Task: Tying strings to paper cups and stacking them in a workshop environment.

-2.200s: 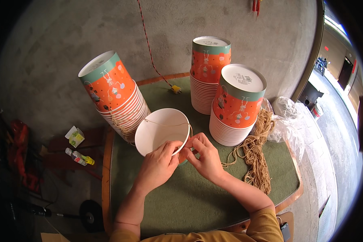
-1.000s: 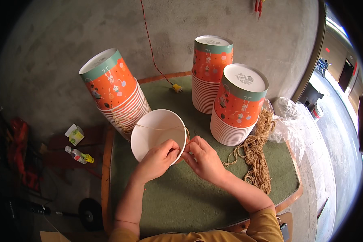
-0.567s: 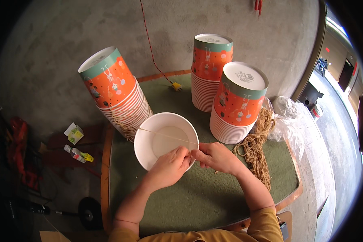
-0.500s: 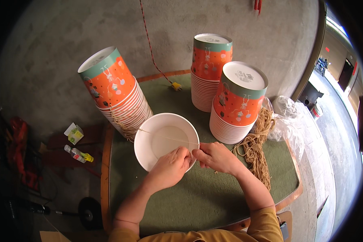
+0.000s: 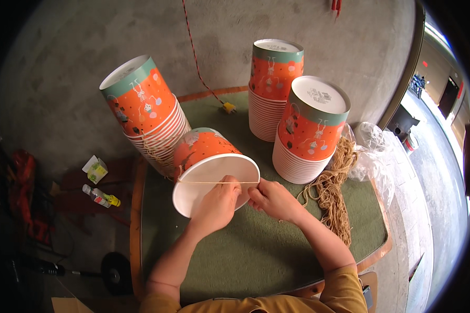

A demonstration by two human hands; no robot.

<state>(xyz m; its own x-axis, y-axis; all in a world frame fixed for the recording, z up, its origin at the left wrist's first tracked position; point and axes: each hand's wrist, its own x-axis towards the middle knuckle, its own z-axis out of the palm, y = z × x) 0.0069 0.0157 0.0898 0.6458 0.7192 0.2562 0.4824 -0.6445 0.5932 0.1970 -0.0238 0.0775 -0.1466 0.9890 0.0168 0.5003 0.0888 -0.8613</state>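
A paper bucket (image 5: 209,145) with an orange printed outside and white inside lies tilted, its mouth toward me. A thin tan string (image 5: 201,182) runs straight across that mouth from the left rim to the right. My left hand (image 5: 216,202) is closed in front of the opening, thumb and finger pinched at the string. At the right rim, my right hand (image 5: 278,201) is closed too, pinching the string's end near the edge. The fingertips of both hands are partly hidden.
Upside-down bucket stacks stand left (image 5: 147,104), at the back (image 5: 275,78) and right (image 5: 310,130) on the green table (image 5: 245,266). Loose twine (image 5: 335,203) and clear plastic (image 5: 373,161) lie at right. A yellow plug (image 5: 228,108) hangs behind. Left sits a bottle (image 5: 100,196).
The bucket has tipped, its base swinging up and away, so the mouth now faces me and its orange side shows. Both hands stay near the right rim with the string drawn across.
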